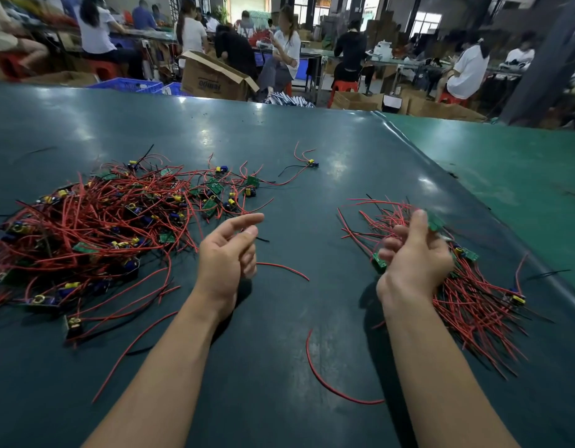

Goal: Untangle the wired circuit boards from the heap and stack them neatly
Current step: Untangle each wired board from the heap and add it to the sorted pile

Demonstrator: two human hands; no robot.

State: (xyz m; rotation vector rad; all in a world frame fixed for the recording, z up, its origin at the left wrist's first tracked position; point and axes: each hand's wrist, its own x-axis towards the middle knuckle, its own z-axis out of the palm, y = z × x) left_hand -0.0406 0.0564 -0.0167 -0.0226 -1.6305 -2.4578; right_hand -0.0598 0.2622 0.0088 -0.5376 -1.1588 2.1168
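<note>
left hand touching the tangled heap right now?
Apart. The head view shows the left hand open, fingers loosely curled, with bare green table between its fingertips and the tangled heap.

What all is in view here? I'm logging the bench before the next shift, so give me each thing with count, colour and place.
heap of wired circuit boards: one, too many boards to count, green boards with red and black wires, table's left.
sorted bunch of boards: one, same colours, table's right, under and beside the right hand.
stray wired board: one, yellow and blue parts, far centre.
loose red wires: at least two, near centre.
table: one, dark teal cover.
cardboard box: one open, brown, beyond the table.
blue crates: at least two, beside the box.
other workers: several, seated in the background.
left hand: open, empty, beside the heap.
right hand: grip on a green board over the bunch.
</note>
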